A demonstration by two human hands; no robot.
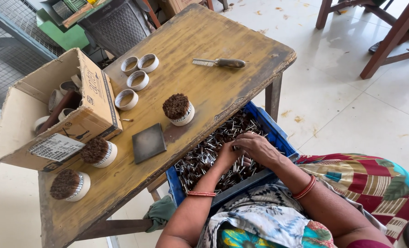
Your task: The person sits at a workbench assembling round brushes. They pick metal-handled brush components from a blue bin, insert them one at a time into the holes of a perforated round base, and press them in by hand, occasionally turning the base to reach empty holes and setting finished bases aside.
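On the table (241,87), three brushes (178,109), four rings (138,80) and a dark plate (149,142) lie beside the box (82,121); a comb (220,62) lies farther off.

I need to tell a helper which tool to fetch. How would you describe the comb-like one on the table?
On the worn yellow wooden table, look at the far end, away from the cardboard box. The metal comb lies alone there: the only long, handled thing, unlike the round rings and brushes.

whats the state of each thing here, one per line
left hand: down in the crate, fingers among the metal pieces
right hand: in the crate, closed over some pieces
blue crate: about full of small metal pieces
cardboard box: on its side, open, rings inside
four white rings: empty, lying flat
three brush heads: filled with brown bristles, upright
metal comb: lying flat, untouched
dark square plate: flat on the table
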